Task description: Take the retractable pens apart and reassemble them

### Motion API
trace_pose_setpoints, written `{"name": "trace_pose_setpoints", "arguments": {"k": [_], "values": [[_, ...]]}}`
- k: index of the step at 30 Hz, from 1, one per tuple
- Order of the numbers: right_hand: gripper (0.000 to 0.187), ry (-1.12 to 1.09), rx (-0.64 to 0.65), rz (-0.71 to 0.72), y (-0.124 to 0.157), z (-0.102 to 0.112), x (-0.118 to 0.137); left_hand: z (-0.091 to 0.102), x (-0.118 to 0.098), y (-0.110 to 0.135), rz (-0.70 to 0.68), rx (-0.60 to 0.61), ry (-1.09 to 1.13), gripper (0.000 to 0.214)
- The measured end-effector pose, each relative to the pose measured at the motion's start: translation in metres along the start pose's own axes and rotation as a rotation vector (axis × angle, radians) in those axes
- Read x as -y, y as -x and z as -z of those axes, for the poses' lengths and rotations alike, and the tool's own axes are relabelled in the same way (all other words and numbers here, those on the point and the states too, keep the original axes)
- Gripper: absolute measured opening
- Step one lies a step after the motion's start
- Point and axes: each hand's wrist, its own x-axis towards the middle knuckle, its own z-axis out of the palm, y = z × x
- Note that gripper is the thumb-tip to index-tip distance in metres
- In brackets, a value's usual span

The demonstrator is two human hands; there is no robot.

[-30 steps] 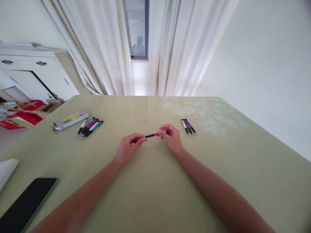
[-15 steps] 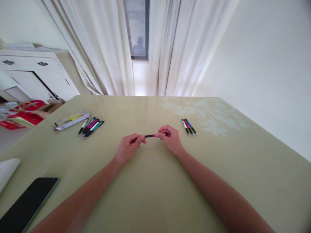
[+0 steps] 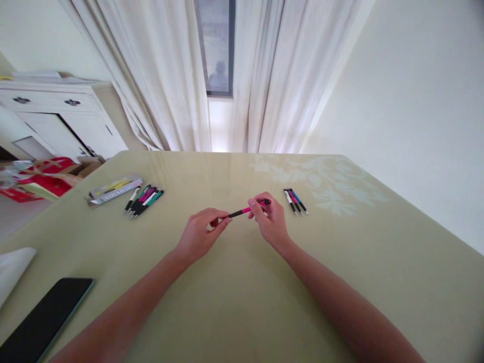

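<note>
Between my two hands, above the middle of the table, is a pink and black pen (image 3: 246, 209), tilted up toward the right. My left hand (image 3: 202, 232) pinches its tip end between thumb and fingers. The pink barrel rests in the fingers of my right hand (image 3: 270, 219), thumb against it, with the black top end showing past them. Just right of that hand lie three pens (image 3: 295, 201) side by side, white, pink and blue with black grips. Farther off on the left is a bunch of several pens (image 3: 144, 201) in mixed colours.
A pen box (image 3: 115, 190) lies beside the bunch at the table's left edge. A black phone or tablet (image 3: 47, 317) and something white (image 3: 15, 269) are at the near left. Past the table stand a white cabinet (image 3: 71, 116), red packages (image 3: 53, 176) and curtains (image 3: 162, 75).
The pen's right end has tipped upward, and more of its pink barrel and black top now shows. My right hand's fingers have shifted on it. The view has moved slightly.
</note>
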Motion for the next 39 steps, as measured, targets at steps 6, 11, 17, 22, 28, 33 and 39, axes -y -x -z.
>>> {"name": "trace_pose_setpoints", "arguments": {"k": [6, 11, 17, 22, 28, 33, 39], "values": [[0.034, 0.251, 0.005, 0.03, -0.006, 0.011, 0.019, 0.015, -0.009, -0.009, -0.087, 0.029, -0.08, 0.022], [0.037, -0.296, 0.139, -0.127, -0.012, 0.001, 0.022, 0.029, -0.003, -0.018, 0.031, 0.151, -0.124, 0.033], [0.043, -0.182, -0.174, -0.1, -0.05, 0.056, 0.006, 0.075, 0.077, -0.014, 0.309, 0.169, -0.604, 0.044], [0.058, 0.242, -0.348, -0.276, -0.072, 0.13, -0.04, 0.106, 0.132, 0.013, 0.61, 0.166, -0.938, 0.05], [0.038, 0.678, -0.306, -0.217, -0.058, 0.16, -0.087, 0.114, 0.155, 0.02, 0.504, 0.143, -1.005, 0.023], [0.031, 0.823, -0.221, -0.01, -0.051, 0.162, -0.101, 0.116, 0.157, 0.02, 0.553, 0.044, -0.948, 0.017], [0.022, 0.805, -0.151, 0.106, -0.057, 0.118, -0.061, 0.122, 0.151, 0.015, 0.593, 0.109, -0.83, 0.019]]}}
